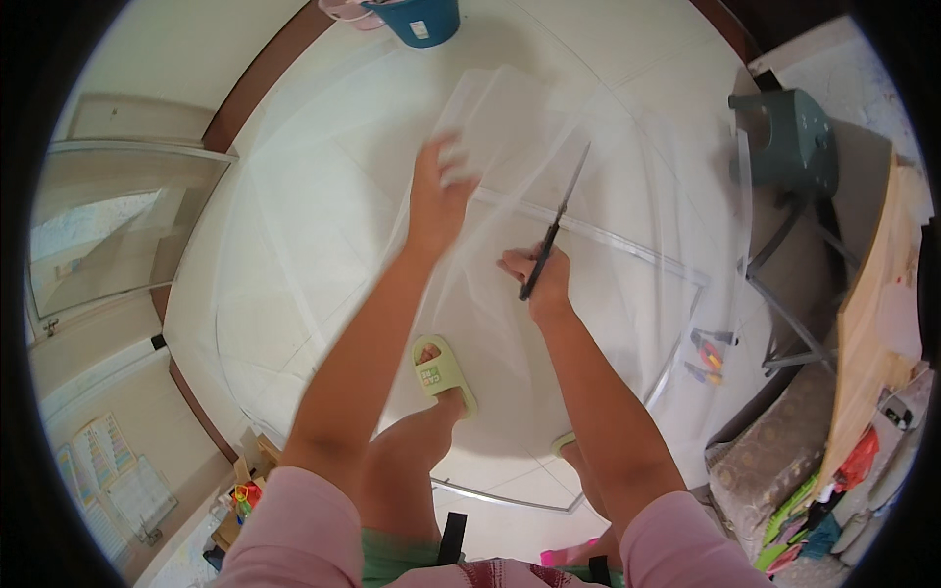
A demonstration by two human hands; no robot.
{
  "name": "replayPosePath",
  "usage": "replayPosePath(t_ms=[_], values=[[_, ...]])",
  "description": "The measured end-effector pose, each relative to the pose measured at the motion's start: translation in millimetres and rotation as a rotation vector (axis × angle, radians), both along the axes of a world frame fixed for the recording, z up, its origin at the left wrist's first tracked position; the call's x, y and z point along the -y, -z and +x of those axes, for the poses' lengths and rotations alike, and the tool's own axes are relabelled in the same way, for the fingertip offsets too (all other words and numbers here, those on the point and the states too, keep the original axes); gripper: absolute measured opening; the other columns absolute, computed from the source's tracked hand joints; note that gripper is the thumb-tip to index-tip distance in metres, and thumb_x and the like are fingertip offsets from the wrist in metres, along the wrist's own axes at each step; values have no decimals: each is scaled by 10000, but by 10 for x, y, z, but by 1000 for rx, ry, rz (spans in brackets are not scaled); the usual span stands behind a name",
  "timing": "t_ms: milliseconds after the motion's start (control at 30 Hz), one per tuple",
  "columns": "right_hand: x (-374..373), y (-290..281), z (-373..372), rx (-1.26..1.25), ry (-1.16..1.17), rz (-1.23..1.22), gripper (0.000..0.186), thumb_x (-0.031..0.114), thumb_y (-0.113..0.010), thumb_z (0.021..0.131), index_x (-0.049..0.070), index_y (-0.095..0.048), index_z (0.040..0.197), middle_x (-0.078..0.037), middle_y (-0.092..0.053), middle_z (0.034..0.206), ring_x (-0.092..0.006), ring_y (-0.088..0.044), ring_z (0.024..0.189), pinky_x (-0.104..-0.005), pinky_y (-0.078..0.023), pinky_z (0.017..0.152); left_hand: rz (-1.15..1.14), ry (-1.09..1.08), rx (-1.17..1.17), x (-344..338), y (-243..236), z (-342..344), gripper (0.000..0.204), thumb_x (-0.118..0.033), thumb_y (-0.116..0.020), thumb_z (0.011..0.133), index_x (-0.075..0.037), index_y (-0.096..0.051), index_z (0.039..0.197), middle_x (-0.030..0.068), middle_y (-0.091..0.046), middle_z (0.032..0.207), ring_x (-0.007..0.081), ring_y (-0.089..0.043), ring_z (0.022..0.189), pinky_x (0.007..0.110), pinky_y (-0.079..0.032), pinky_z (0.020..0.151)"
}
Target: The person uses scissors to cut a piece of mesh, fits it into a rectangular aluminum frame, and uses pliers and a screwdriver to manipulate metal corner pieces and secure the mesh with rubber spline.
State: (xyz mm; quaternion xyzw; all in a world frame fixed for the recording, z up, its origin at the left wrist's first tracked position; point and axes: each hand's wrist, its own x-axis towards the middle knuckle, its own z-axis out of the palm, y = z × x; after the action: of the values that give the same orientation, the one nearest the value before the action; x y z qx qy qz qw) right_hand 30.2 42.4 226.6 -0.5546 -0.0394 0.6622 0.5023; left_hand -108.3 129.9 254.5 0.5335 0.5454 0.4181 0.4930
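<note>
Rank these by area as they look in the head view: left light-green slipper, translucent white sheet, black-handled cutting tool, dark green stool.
1. Translucent white sheet
2. Dark green stool
3. Left light-green slipper
4. Black-handled cutting tool, long but thin

What appear to be black-handled scissors [558, 220] are held slanting toward the upper right at centre, above a whitish translucent sheet [505, 122] spread mid-frame.

There are two hands [438, 201], one held tool [544, 255], apparently two slippers [449, 378].
</note>
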Motion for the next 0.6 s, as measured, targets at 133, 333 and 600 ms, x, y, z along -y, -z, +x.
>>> replayPosePath(t_ms=[133,333,600], values=[[94,-347,-173,53,-90,-159,243,-88,-681,643,17,-466,682,-132,-576,691,-213,-576,591,-335,-536,641,-164,151,-503,1203,-23,-393,653,-29,-672,712,-61,-361,1285,154,-415,1252,337,-501,1061,414,-438,894],[400,-795,-872,-36,-268,-263,223,-64,-708,634,-22,-505,718,-138,-595,692,-202,-567,581,-292,-470,536,-333,-131,-478,1734,-192,-437,602,-27,-677,681,8,-396,1212,223,-511,1146,385,-501,1053,414,-419,860],[429,-945,-788,224,-204,-350,275,28,-752,672,-51,-531,816,-97,-580,771,-191,-611,666,-293,-560,630,-728,-97,-708,1730,-213,-781,202,-59,-502,798,-35,-601,972,201,-630,910,370,-591,893,425,-465,774]])
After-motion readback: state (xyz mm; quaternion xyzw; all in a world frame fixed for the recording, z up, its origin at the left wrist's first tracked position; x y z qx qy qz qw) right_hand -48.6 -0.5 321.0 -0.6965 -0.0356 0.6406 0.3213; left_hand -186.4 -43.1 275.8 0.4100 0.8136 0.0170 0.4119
